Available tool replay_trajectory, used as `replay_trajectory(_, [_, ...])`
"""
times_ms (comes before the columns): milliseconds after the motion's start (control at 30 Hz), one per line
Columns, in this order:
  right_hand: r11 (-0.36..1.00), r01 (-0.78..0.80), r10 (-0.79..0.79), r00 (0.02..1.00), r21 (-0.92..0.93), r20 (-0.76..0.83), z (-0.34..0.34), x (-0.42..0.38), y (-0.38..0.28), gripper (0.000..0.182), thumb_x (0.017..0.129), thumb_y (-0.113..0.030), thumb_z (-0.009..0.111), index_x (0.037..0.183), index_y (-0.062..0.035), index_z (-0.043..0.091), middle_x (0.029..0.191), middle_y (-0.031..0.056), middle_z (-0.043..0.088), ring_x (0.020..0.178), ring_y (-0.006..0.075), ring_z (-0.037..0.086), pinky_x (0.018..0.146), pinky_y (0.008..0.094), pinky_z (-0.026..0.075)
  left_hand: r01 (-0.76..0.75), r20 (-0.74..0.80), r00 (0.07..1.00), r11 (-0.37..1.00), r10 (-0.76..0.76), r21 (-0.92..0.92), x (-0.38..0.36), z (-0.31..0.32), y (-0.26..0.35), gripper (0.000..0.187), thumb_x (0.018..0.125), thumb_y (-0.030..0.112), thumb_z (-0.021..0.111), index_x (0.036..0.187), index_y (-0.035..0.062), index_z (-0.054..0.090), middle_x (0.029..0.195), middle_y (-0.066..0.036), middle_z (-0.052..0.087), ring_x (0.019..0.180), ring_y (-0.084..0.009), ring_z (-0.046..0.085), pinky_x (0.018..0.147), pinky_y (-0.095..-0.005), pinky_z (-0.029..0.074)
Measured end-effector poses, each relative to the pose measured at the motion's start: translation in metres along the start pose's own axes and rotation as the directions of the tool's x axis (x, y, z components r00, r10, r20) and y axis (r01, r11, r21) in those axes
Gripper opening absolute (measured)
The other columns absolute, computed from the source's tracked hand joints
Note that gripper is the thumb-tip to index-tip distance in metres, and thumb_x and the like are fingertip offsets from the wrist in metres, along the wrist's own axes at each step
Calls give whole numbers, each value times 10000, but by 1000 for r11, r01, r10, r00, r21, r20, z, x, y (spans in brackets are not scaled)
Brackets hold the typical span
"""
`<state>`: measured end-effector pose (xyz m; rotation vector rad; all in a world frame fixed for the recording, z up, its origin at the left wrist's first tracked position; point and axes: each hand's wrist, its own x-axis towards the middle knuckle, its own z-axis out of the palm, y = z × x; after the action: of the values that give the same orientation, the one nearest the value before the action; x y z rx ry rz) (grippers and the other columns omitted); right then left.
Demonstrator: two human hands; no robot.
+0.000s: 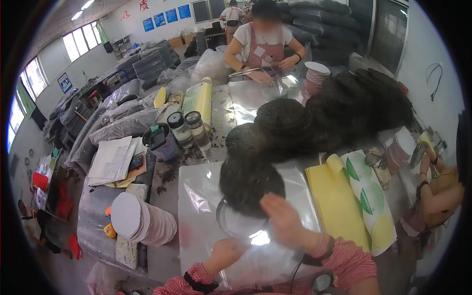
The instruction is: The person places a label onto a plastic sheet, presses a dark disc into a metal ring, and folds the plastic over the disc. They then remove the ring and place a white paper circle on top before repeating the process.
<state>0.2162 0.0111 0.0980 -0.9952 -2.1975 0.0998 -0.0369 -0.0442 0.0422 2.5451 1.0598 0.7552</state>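
A dark round disc (250,179) is tilted above a white round piece (241,220) with a dark rim, over clear plastic sheets (194,231). My right hand (285,221) touches the disc's lower right edge; its fingers are blurred. Near the lower left of the white round piece is my left hand (226,254), its fingers drawn together; whatever they hold is too small to make out. Stacks of similar dark discs (282,123) stand just beyond.
A stack of white round papers (142,219) stands at left, near two jars (197,130) and a bucket (164,142). Yellow sheets (337,206) lie at right. Across the table a person (265,44) handles plastic; another person's arms (435,182) show at far right.
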Motion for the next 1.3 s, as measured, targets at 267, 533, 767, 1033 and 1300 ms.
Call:
replay_trajectory(267, [998,-64,67,902,-21,427,10,29,-28,1128,602,-429,884,1425,145,369,1344,251,529,1087,364,619,911,384,559,186,58,979,968,-198,172,57,-43,-25,839,753,330,845,1402,-54,478,1074,-186,586,851,-343,686,697,-382,569])
replay_trajectory(533, [930,-254,357,795,-265,490,130,15,15,667,872,-109,608,1445,130,365,1159,241,581,794,349,698,653,395,594,223,444,814,907,-375,357,79,10,-62,1105,695,332,868,1433,-228,264,1156,-239,546,893,-356,686,755,-392,587])
replay_trajectory(767, [944,-220,318,801,-246,506,160,12,39,428,738,-109,734,1081,103,591,1036,239,576,771,347,718,631,376,597,111,492,826,934,-276,339,83,42,-108,1059,505,354,954,1260,-209,471,1154,-311,552,866,-394,706,740,-400,597])
replay_trajectory(1033, [941,-287,277,958,179,78,31,-43,-53,441,827,-285,783,1156,-12,674,1157,184,648,1062,349,633,898,413,537,202,-164,963,976,-213,-79,-11,-38,-19,388,827,133,758,1157,-15,619,1152,-204,626,1036,-407,612,892,-445,511])
replay_trajectory(1300, [418,-877,848,471,238,244,-18,-136,-30,770,800,-143,808,1443,31,422,936,168,706,799,223,691,721,346,568,187,14,978,898,-209,398,-154,-25,7,348,775,252,783,1080,128,671,1324,-101,597,1298,-332,515,1093,-534,363])
